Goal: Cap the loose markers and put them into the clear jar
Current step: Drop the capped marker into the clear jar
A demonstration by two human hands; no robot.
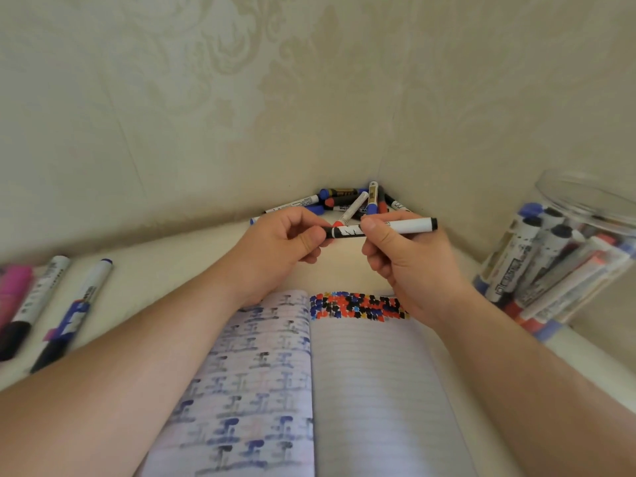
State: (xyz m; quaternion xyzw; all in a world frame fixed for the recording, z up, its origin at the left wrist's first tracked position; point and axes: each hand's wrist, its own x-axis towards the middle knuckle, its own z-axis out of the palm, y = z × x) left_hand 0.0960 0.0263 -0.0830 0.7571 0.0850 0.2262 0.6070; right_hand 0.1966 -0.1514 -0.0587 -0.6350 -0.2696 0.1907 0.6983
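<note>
A black whiteboard marker (382, 228) is held level above an open notebook (344, 390), pinched at each end by the left hand (285, 242) and right hand (406, 259).

Loose markers (351, 203) are heaped in the wall corner behind; the clear jar (564, 259), filled with markers, is seen at right.

Both hands — left (282, 241), right (401, 259) — pinch black-capped marker (409, 226); clear jar (564, 256) right.

I see a cream-white surface (213, 246) carrying an open lined notebook (361, 390) in the middle. A heap of markers (347, 201) lies in the far corner, three markers (51, 304) lie at left, and the clear jar (564, 259) stands at right.
</note>
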